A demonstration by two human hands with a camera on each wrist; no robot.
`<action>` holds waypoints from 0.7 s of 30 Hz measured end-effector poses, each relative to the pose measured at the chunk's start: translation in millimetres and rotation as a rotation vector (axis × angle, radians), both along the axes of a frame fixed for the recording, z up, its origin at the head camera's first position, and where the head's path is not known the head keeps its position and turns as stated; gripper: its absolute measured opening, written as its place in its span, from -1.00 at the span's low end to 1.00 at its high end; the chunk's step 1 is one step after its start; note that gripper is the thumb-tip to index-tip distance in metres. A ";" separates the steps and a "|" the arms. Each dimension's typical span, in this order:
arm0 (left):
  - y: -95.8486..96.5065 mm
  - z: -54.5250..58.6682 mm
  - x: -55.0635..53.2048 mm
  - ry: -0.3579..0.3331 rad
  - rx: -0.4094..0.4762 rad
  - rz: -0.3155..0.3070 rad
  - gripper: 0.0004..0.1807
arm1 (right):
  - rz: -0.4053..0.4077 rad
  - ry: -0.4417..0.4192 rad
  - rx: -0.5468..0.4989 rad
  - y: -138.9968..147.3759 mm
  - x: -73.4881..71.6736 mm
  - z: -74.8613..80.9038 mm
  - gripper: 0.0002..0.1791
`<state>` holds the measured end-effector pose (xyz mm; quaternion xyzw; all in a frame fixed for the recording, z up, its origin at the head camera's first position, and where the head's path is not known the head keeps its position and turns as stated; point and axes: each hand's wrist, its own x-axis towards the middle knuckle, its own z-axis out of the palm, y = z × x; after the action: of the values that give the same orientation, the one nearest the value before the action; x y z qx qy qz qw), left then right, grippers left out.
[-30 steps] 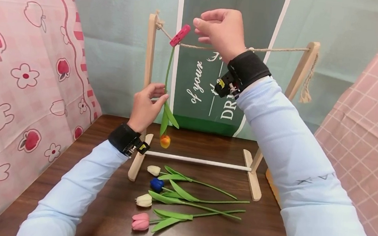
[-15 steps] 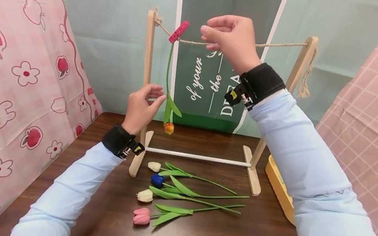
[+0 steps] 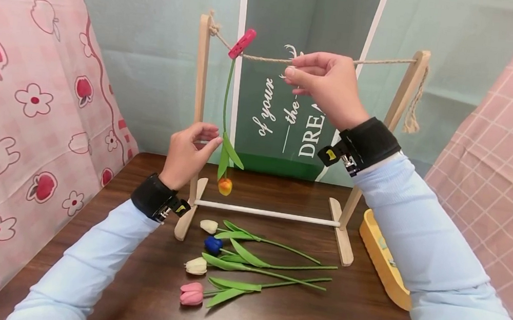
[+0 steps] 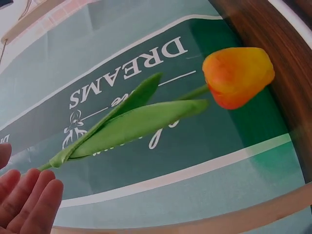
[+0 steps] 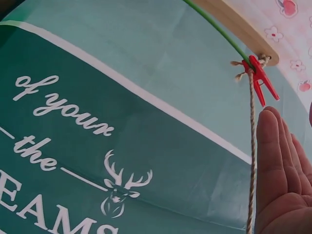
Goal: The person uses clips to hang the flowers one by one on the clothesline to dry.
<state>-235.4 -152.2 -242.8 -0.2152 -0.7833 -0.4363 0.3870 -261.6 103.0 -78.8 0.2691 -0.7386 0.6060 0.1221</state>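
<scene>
A red clothespin (image 3: 242, 43) grips the rope (image 3: 266, 59) near its left end and clamps the stem of an orange-yellow tulip (image 3: 224, 186). This tulip hangs head down, its green leaves (image 4: 141, 126) spread above the bloom. Beside the stem is my left hand (image 3: 187, 153), fingers loosely bent, thumb and fingertips close to where the leaves begin. My right hand (image 3: 328, 87) hovers by the middle of the rope with nothing in it; its fingers (image 5: 273, 146) look straight in the right wrist view, below the clothespin.
Wooden posts (image 3: 202, 72) hold the rope, and a white bar (image 3: 265, 213) joins their feet. Several tulips lie on the dark table: a pink one (image 3: 191, 294), a blue one (image 3: 213, 245) and white ones (image 3: 196, 266). A yellow tray (image 3: 382, 275) stands at right.
My left hand has let go of the tulip stem and shifted slightly left. My right hand has moved away from the clothespin, right and down. The tulip has swung a little.
</scene>
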 end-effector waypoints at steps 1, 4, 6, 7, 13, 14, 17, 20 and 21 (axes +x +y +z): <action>-0.5 -0.3 0.8 -0.001 0.000 -0.001 -0.78 | -0.001 0.006 0.002 1.8 0.7 -2.2 -0.74; -1.8 -1.3 4.1 -0.003 -0.001 -0.008 -0.78 | -0.011 0.008 0.025 8.7 2.7 -8.7 -0.75; -3.1 -2.7 6.7 -0.007 -0.005 -0.009 -0.78 | -0.027 0.011 0.055 13.3 3.6 -13.3 -0.73; -3.9 -3.6 8.1 -0.008 -0.008 -0.010 -0.78 | -0.031 0.010 0.064 15.9 3.9 -15.8 -0.72; -11.2 -12.0 15.4 -0.024 -0.025 -0.003 -0.79 | -0.041 0.013 0.114 34.5 4.5 -33.9 -0.70; -12.4 -13.6 16.2 -0.028 -0.026 0.000 -0.79 | -0.044 0.012 0.120 37.6 4.7 -37.1 -0.70; -15.4 -18.1 18.9 -0.039 -0.030 0.009 -0.80 | -0.058 0.013 0.143 46.3 5.4 -46.4 -0.69; -17.2 -22.2 22.1 -0.050 -0.036 0.010 -0.80 | -0.069 0.005 0.167 54.5 6.7 -54.8 -0.67; -17.8 -23.8 23.1 -0.054 -0.040 0.008 -0.80 | -0.073 0.003 0.175 57.2 7.3 -57.4 -0.66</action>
<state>-212.3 -170.0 -266.6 -0.2081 -0.8028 -0.4248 0.3630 -254.3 160.2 -136.1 0.2528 -0.7979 0.5337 0.1210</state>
